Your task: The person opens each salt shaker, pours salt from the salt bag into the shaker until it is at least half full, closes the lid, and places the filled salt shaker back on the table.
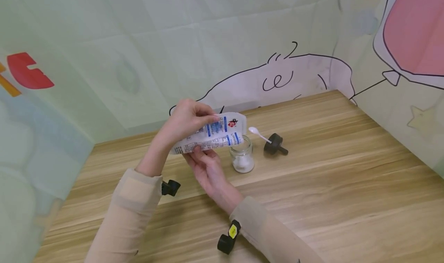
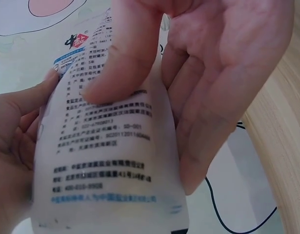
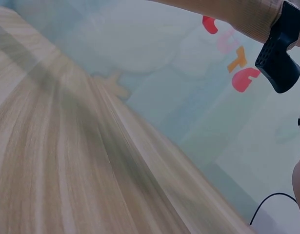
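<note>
Both hands hold a white salt bag (image 1: 222, 134) with blue and black print, lying tilted with its right end over the mouth of a glass jar (image 1: 243, 163). My left hand (image 1: 187, 119) grips its upper side, thumb on the printed face. From below, my right hand (image 1: 209, 171) supports the lower edge, thumb against the bag. White salt fills the lower part of the jar. In the left wrist view the left thumb (image 2: 125, 58) presses the bag's print, and the other hand (image 2: 15, 107) holds the opposite edge.
Right of the jar lies a black lid (image 1: 274, 143) with a knob, a small white spoon (image 1: 256, 131) leaning on it. The wooden table (image 1: 333, 186) meets a printed cloth wall (image 1: 222, 55) behind. Black wrist cameras (image 1: 227, 240) hang from both sleeves.
</note>
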A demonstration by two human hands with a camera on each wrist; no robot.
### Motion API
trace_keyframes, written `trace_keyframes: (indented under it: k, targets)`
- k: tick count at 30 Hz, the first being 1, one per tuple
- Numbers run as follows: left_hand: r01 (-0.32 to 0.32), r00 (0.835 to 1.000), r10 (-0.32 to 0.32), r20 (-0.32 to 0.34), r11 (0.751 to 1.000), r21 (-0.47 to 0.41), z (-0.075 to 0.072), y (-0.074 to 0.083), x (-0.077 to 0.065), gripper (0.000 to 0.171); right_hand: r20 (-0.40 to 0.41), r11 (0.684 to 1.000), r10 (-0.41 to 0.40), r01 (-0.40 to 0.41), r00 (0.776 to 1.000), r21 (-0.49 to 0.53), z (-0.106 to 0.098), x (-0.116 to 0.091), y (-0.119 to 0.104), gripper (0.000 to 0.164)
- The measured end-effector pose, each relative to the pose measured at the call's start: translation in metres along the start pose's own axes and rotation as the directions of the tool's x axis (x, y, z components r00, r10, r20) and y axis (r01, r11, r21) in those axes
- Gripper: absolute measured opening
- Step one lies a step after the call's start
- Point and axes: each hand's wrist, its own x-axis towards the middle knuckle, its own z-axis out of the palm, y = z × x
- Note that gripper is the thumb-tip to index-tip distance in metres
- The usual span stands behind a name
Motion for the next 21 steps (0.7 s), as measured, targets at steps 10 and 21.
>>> trace_keyframes:
  k: [10, 21]
  targets:
    - [0.036, 0.999, -0.037, 0.031, 0.999, 0.005, -0.0003, 0.0014, -0.0012, 0.015, -0.011, 1.0, 0.009, -0.009, 1.0, 0.008, 0.0007, -0.0009, 0.0007, 0.046]
    - [0.028, 0.999, -0.029, 0.045, 0.999, 0.021, 0.0013, 0.002, -0.0005, 0.015, -0.022, 1.0, 0.006, -0.006, 1.0, 0.004, -0.0002, 0.0006, 0.0011, 0.045]
